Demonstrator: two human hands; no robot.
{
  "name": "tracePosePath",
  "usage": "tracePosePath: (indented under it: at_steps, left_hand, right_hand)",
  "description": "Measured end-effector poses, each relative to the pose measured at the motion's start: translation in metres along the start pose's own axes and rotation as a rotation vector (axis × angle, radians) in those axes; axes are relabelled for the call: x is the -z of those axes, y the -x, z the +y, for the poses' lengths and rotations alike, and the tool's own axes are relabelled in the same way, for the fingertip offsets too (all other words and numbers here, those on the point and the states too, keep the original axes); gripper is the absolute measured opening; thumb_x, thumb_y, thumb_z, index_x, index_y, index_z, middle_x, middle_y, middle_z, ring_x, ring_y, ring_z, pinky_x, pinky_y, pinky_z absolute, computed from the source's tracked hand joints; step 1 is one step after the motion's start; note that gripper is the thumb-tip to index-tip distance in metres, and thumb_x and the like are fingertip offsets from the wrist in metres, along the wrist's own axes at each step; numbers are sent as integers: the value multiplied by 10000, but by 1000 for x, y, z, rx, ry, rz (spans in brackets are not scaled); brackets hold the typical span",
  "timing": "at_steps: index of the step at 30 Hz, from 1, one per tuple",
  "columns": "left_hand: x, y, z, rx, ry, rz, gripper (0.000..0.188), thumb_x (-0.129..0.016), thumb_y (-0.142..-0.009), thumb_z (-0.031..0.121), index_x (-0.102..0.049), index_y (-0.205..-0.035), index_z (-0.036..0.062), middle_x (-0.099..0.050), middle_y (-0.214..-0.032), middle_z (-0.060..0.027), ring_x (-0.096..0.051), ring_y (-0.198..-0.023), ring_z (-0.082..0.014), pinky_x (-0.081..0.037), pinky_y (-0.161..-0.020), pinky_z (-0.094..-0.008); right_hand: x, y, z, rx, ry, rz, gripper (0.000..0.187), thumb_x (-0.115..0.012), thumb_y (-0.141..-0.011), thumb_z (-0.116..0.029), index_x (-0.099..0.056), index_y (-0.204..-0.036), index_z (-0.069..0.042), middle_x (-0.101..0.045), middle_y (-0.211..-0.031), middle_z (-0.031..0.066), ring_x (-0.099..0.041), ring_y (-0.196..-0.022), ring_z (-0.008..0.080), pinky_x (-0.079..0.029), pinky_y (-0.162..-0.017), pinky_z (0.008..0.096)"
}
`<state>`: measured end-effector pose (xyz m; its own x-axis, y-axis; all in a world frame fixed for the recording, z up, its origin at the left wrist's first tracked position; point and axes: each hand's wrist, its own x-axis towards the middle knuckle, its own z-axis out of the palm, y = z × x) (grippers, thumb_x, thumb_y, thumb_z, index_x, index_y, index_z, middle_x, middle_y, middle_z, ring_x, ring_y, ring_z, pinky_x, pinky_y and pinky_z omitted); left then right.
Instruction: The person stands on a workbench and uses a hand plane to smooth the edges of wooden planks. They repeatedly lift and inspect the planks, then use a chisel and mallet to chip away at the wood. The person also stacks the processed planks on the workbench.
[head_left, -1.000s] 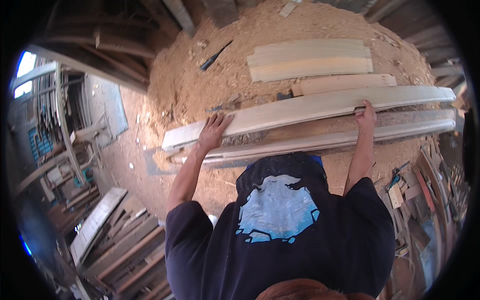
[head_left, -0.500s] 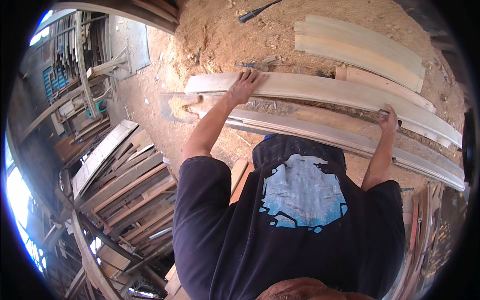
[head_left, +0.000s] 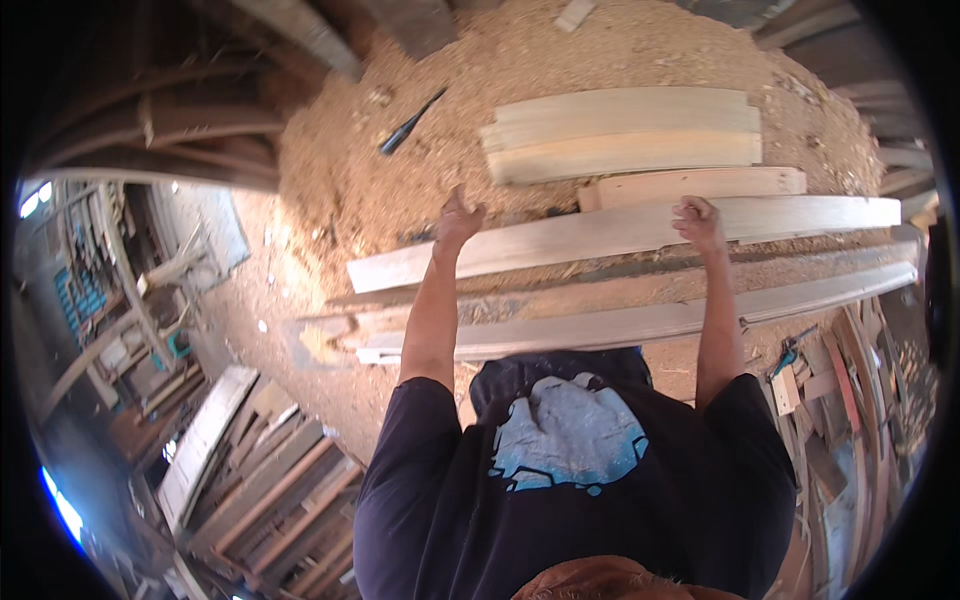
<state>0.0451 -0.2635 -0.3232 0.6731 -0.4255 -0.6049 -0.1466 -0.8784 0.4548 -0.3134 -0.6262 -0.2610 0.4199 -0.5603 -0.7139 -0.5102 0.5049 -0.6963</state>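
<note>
A long pale wooden board [head_left: 590, 235] lies crosswise in front of me. At its far edge, toward the left end, is my left hand [head_left: 460, 218], its fingers apart and nothing visible in them. My right hand [head_left: 698, 222] is over the right half of the board, with its fingers curled. Whether it holds something small is hidden. Nearer to me, a long timber with a grooved edge [head_left: 600, 328] runs alongside the board, and a sawdust-strewn strip separates the two. Small dark things, too unclear to name, lie just beyond the board between my hands.
Several wide pale planks [head_left: 630, 135] lie on the sawdust beyond, with a shorter board [head_left: 700, 185] in front. A dark, long-handled tool [head_left: 410, 125] rests at far left. Scrap wood [head_left: 270, 480] is piled at left; more timber [head_left: 850, 380] and a teal-handled tool [head_left: 788, 355] are at right.
My view has turned, so the boards sit lower and tilt the other way. My left hand has come off the board's top to its far edge; my right has moved inward along the board.
</note>
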Motion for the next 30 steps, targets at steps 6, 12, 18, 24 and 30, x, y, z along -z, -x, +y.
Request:
tracePosePath:
  at_steps: [6,12,18,24,30]
  left_hand:
    - [-67,-115,2,90,278,-95,950,-720,-868,520,-287,-1546,15,-547,-1423,-267,-552,-1312,-381,-448,-1083,-419]
    - [-74,-135,5,260,388,-48,794,-719,-884,542,-493,-1394,-22,-665,-1205,-178,-652,-1065,-274,-517,-909,-388]
    - [-17,-87,34,76,741,-219,538,-742,-905,462,-677,-1193,12,-711,-1028,-59,-633,-871,-149,-509,-775,-322]
    - [61,26,175,33,1007,-324,352,-698,-968,278,-672,-1161,-16,-721,-1032,-71,-676,-894,-145,-547,-749,-301]
    - [77,53,238,-137,1219,-408,429,-652,-989,261,-561,-1254,-64,-688,-1120,-161,-683,-1013,-237,-573,-890,-365]
  right_hand:
    - [-10,6,40,82,447,83,295,-615,-916,-161,-666,-1135,30,-719,-896,189,-711,-852,253,-552,-756,359]
    - [-21,14,34,31,650,134,429,-629,-894,-241,-625,-1231,23,-712,-1038,242,-679,-1032,398,-531,-910,438]
    - [-58,8,0,195,945,345,728,-724,-854,-212,-406,-1490,-57,-521,-1381,275,-498,-1296,419,-402,-1067,499]
    - [-102,21,-77,713,1295,301,873,-718,-759,-75,-348,-1549,-84,-329,-1571,232,-335,-1416,439,-244,-1187,564]
    - [-70,2,-112,958,1249,242,860,-558,-720,99,-418,-1537,-130,-485,-1522,140,-448,-1419,324,-357,-1193,443]
